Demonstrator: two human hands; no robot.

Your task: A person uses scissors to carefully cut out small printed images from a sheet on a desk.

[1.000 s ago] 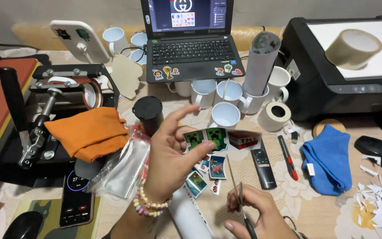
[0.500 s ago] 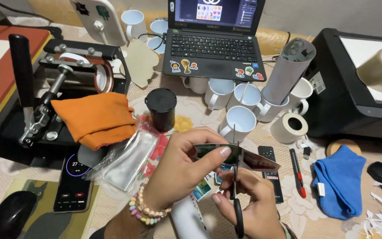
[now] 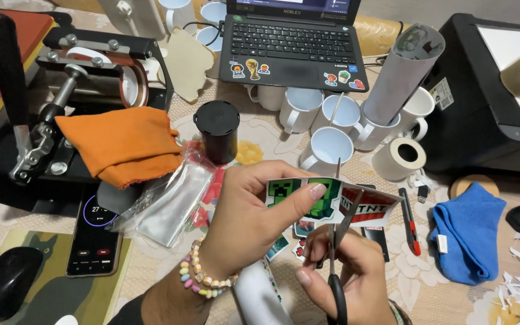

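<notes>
The printed paper strip (image 3: 326, 201) has risen closer to view. The left hand (image 3: 254, 222) pinches its green end; the right hand (image 3: 347, 280) grips open scissors (image 3: 336, 241) straddling it, above the worktop's near edge.

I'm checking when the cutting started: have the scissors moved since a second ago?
Yes. The scissors in the right hand have risen from low near the picture's bottom edge up to the printed strip, closer to the white mugs.
</notes>
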